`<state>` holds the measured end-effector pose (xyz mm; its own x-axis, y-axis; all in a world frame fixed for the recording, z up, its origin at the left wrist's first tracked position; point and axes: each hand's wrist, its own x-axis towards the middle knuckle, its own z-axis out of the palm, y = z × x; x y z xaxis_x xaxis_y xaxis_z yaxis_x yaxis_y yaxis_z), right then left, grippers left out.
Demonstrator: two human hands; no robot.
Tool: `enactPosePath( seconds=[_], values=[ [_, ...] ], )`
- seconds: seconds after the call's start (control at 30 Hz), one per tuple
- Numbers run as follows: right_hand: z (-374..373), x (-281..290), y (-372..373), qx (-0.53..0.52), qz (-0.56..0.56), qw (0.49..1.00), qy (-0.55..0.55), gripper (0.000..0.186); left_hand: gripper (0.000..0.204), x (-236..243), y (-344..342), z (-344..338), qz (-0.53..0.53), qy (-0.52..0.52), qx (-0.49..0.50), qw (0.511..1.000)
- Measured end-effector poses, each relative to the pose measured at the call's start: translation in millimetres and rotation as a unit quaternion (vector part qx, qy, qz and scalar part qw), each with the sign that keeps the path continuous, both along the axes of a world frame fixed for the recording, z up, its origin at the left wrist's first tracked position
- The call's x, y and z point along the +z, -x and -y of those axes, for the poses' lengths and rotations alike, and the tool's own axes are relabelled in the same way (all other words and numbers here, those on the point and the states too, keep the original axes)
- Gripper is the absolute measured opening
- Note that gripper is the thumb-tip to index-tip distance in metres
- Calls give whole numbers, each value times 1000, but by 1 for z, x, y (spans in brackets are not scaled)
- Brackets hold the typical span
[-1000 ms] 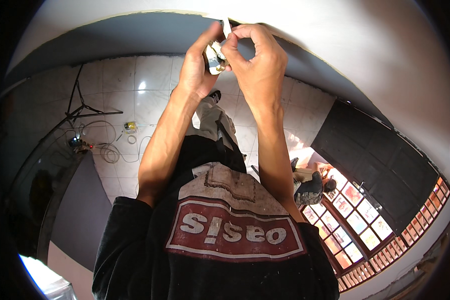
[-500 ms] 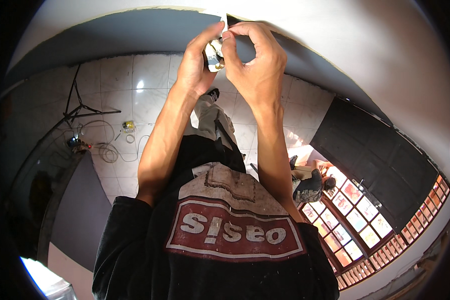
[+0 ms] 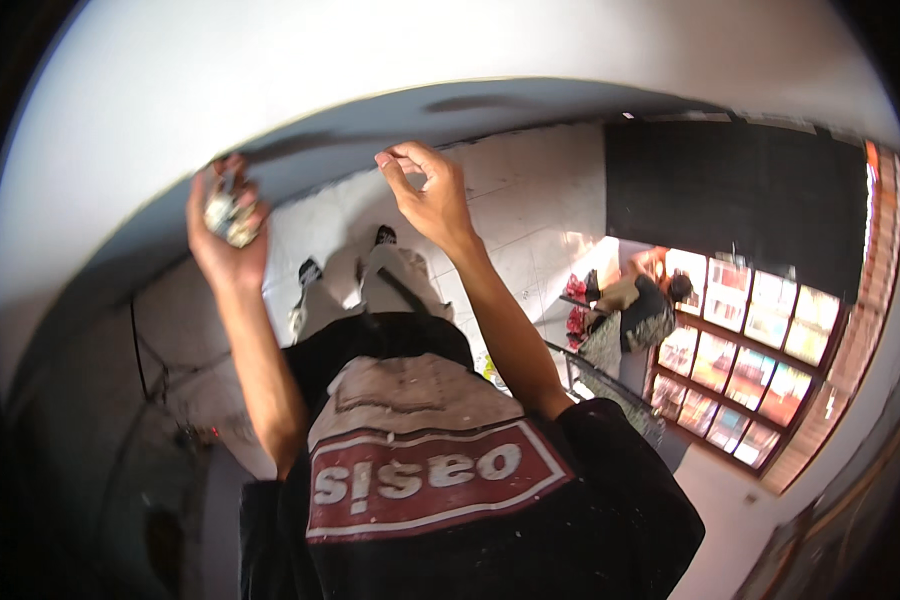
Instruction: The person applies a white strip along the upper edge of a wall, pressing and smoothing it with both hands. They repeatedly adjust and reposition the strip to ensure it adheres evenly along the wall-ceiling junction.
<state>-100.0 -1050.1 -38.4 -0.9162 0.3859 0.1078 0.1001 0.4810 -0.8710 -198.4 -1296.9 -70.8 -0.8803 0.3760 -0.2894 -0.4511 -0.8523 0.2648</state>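
Note:
In my left hand [image 3: 225, 250], raised at the left in front of the wall, is a small lumpy whitish thing [image 3: 232, 215] with dark and yellowish patches. My fingers curl round it; blur hides its exact kind. My right hand [image 3: 435, 200] is held up near the middle, apart from the left. Its thumb and forefinger are bent together at the tips, and I cannot make out anything between them. Beyond both hands curves the wall [image 3: 370, 110], white above and blue-grey below, with their shadows on it.
A light tiled floor [image 3: 510, 190] lies below. To the right are a dark door [image 3: 730, 190] and a paned window [image 3: 750, 350], with another person [image 3: 650, 310] crouching near it beside a dark metal frame [image 3: 580, 375]. A thin black stand [image 3: 140, 350] is at the left.
My hands were together at the wall, near a white strip. Now they have parted, the left going left with the whitish thing, the right lower. My view has turned to the right.

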Motion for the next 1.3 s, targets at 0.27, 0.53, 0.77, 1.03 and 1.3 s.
enactPosePath(
  seconds=[0.27,0.53,0.77,1.03,1.3],
  values=[
    [-256,-11,-41,-320,-184,919,141,18,40,-9,-21,-3,-40,-8,17,999],
    [-433,-23,-33,-415,-251,874,12,38,47,-28,-36,-20,-10,129,140,982],
    [-482,-34,-20,-369,-337,858,-116,34,40,-8,-90,-178,55,219,92,970],
    [-493,-48,-20,-364,-345,856,-126,25,34,17,-122,-352,38,257,-61,964],
    [-506,-51,-18,-338,-323,876,-118,23,35,36,-139,-486,-27,432,-153,889]
  ],
)
